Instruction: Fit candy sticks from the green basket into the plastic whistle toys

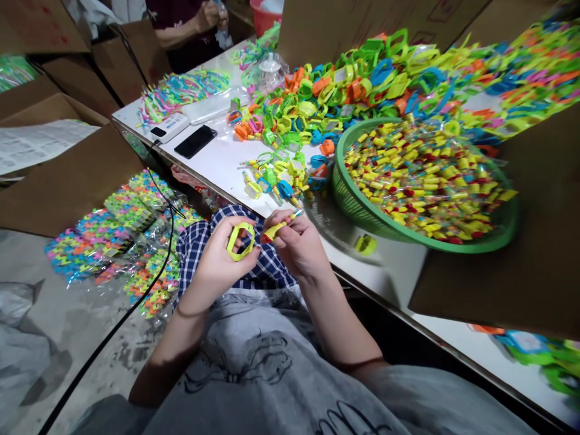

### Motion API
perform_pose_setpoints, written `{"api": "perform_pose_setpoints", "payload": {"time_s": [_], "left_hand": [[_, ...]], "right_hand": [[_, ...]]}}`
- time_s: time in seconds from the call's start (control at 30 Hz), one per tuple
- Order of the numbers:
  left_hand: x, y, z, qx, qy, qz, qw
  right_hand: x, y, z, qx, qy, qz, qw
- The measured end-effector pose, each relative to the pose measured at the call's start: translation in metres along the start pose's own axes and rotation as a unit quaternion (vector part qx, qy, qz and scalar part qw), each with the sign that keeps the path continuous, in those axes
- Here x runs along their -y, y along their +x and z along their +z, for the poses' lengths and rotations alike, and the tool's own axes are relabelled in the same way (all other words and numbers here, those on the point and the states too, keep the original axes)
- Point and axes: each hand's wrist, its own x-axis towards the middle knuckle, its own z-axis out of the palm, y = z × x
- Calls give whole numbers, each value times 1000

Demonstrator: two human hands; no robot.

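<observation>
Over my lap, my left hand (224,257) is closed round a yellow-green toy watch (234,241), its strap bent into a loop. Beside it, my right hand (299,241) pinches a small yellow tube (274,231) with a red end and a clear tip. The two held things are close together but apart. Just beyond my hands, a cluster of watches paired with similar tubes (276,178) lies on the table edge. To the right stands a green basket (389,226) heaped with the yellow-and-red tubes. A loose yellow-green piece (365,244) lies in front of the basket.
A large heap of colourful toy watches (317,96) covers the table's back. A black phone (196,141) and a white device (170,128) lie at the left edge. Cardboard boxes (67,175), bagged colourful pieces (118,235) and a black cable (151,284) are left. Another person's arm (181,33) shows behind.
</observation>
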Motion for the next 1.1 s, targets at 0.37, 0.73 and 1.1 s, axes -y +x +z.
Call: {"api": "perform_pose_setpoints", "payload": {"time_s": [0.37, 0.73, 1.1], "left_hand": [[3, -5, -3, 47, 67, -32, 996], [-13, -8, -5, 34, 147, 9, 989], [-21, -13, -10, 7, 187, 189, 964]], "right_hand": [[-8, -1, 4, 30, 20, 47, 998], [-8, -3, 0, 59, -72, 34, 995], [0, -15, 4, 118, -131, -97, 979]]}}
